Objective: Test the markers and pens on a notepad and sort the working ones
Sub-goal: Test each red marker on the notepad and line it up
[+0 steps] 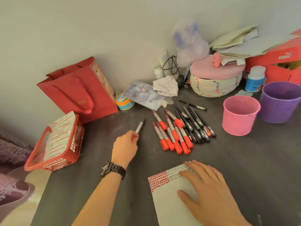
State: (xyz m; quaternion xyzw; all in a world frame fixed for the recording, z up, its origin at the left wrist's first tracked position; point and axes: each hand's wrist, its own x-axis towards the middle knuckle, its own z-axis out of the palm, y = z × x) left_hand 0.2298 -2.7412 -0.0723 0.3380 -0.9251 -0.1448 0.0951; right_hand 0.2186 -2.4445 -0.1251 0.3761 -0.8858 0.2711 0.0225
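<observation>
My left hand [124,148] grips a silver marker [140,126] with a dark tip, held above the dark table left of the pile. Several red-capped markers [172,136] and several black pens [195,124] lie heaped in the middle of the table. My right hand [210,191] rests flat with spread fingers on the notepad [164,201], whose top rows carry red and black test marks. A pink basket [239,115] and a purple basket [280,101] stand at the right, their insides not visible.
A red tray [53,144] holding marked paper sits at the left edge. A red gift bag [78,93] leans on the wall. Behind the pile are a small tub [124,103], crumpled papers [166,86], a lidded rope basket [215,82], a white bottle [255,79] and red boxes [280,62].
</observation>
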